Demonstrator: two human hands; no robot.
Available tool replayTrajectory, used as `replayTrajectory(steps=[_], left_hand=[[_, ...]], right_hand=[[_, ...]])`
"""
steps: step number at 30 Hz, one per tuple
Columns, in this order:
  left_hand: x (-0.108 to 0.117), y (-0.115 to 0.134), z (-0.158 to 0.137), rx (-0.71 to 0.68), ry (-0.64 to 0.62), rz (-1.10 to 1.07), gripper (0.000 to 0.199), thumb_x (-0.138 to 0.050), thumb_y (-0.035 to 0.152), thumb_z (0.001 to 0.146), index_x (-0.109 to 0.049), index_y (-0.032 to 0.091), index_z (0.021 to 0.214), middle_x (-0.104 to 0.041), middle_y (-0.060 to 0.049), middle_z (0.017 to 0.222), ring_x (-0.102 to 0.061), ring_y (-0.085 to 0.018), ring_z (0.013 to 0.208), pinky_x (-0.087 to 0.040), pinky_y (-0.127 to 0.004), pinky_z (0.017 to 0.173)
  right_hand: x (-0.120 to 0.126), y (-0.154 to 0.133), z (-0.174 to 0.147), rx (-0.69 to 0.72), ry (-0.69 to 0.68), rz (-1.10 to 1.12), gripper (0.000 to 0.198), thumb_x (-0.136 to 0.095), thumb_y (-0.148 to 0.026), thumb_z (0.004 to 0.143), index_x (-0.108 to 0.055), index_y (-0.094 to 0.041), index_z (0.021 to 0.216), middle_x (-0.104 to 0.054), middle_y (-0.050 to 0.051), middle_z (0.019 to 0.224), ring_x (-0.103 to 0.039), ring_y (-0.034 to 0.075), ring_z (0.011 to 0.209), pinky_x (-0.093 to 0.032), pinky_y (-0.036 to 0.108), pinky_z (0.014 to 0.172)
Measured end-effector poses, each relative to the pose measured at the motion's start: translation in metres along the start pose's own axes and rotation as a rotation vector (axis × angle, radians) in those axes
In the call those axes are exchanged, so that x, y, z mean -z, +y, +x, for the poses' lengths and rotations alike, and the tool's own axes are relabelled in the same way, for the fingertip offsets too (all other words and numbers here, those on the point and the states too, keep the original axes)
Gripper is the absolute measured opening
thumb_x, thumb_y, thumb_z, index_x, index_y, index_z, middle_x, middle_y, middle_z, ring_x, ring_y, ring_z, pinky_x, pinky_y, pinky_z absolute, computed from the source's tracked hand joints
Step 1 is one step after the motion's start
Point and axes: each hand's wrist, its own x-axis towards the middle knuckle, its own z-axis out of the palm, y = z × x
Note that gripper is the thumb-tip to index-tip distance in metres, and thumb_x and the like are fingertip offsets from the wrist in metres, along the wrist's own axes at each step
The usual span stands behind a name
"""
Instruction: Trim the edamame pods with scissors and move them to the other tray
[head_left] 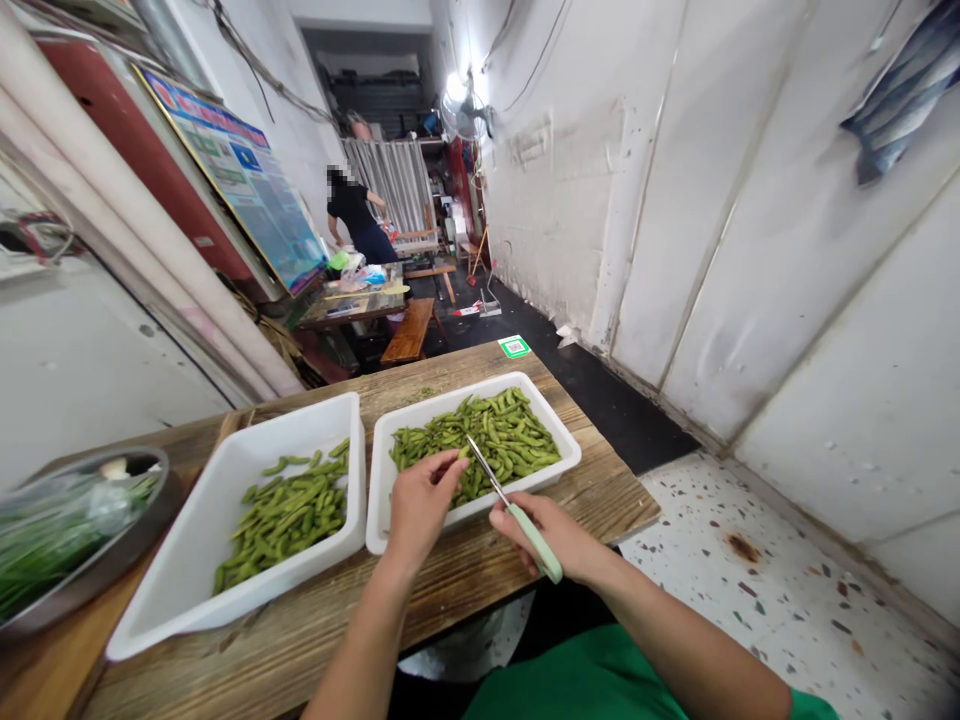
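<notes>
My right hand [566, 532] is wrapped round a pair of scissors [538, 543] with pale green handles, their metal blades pointing forward and left. The fingertips of my left hand [420, 500] are pinched on a green soybean pod [464, 453], close to the scissor tips. Both hands are over the near edge of a white plastic tray [381, 470] holding a thick layer of green soybean pods [514, 430]. On its left, a second white tray [180, 580] has a smaller heap of pods [289, 515] towards its right side.
The trays rest on a wooden table [600, 480] with a green QR-code card [514, 346] at its far corner. A metal basin [142, 535] of bagged greens stands at far left. Farther back, a person [360, 220] leans over another table [322, 308] near a wooden bench [409, 332].
</notes>
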Motion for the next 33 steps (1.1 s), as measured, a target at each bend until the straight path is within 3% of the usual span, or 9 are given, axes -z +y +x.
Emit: replayTrajectory(steps=[8, 15, 24, 30, 33], left_hand=[[0.002, 0.005, -0.006, -0.206, 0.021, 0.183, 0.028, -0.056, 0.040, 0.078, -0.071, 0.021, 0.091, -0.071, -0.005, 0.092, -0.064, -0.020, 0.085, -0.048, -0.031, 0.079], [0.000, 0.005, -0.010, -0.243, -0.015, 0.225, 0.027, -0.053, 0.039, 0.081, -0.070, 0.022, 0.091, -0.071, -0.004, 0.092, -0.063, -0.019, 0.086, -0.047, -0.030, 0.080], [0.003, 0.012, -0.015, -0.313, -0.047, 0.231, 0.025, -0.051, 0.035, 0.082, -0.070, 0.021, 0.091, -0.070, -0.005, 0.090, -0.062, -0.019, 0.085, -0.046, -0.031, 0.080], [0.006, 0.011, -0.013, -0.213, -0.054, 0.233, 0.025, -0.054, 0.037, 0.080, -0.071, 0.020, 0.087, -0.071, -0.004, 0.087, -0.063, -0.019, 0.081, -0.047, -0.030, 0.076], [0.021, 0.006, -0.008, -0.130, 0.040, 0.253, 0.028, -0.055, 0.040, 0.078, -0.070, 0.020, 0.089, -0.071, -0.004, 0.087, -0.063, -0.019, 0.078, -0.047, -0.030, 0.075]], right_hand=[[0.003, -0.010, -0.002, 0.066, 0.028, -0.110, 0.038, -0.057, -0.056, 0.076, -0.057, -0.019, 0.082, -0.044, -0.005, 0.051, -0.042, 0.009, 0.046, -0.035, 0.020, 0.048], [0.001, -0.009, -0.001, 0.088, 0.037, -0.141, 0.038, -0.049, -0.055, 0.082, -0.057, -0.018, 0.083, -0.044, -0.004, 0.052, -0.043, 0.010, 0.047, -0.035, 0.021, 0.048], [0.002, -0.014, -0.004, 0.093, 0.047, -0.167, 0.033, -0.058, -0.052, 0.076, -0.057, -0.019, 0.081, -0.053, -0.002, 0.060, -0.049, 0.012, 0.056, -0.038, 0.021, 0.052], [-0.006, -0.004, -0.002, -0.014, 0.017, -0.008, 0.034, -0.057, -0.053, 0.076, -0.051, -0.019, 0.076, -0.038, -0.008, 0.044, -0.038, 0.008, 0.034, -0.032, 0.019, 0.035], [-0.007, -0.003, -0.002, -0.063, 0.016, 0.080, 0.037, -0.059, -0.055, 0.073, -0.050, -0.019, 0.076, -0.035, -0.009, 0.042, -0.036, 0.007, 0.030, -0.031, 0.018, 0.029]])
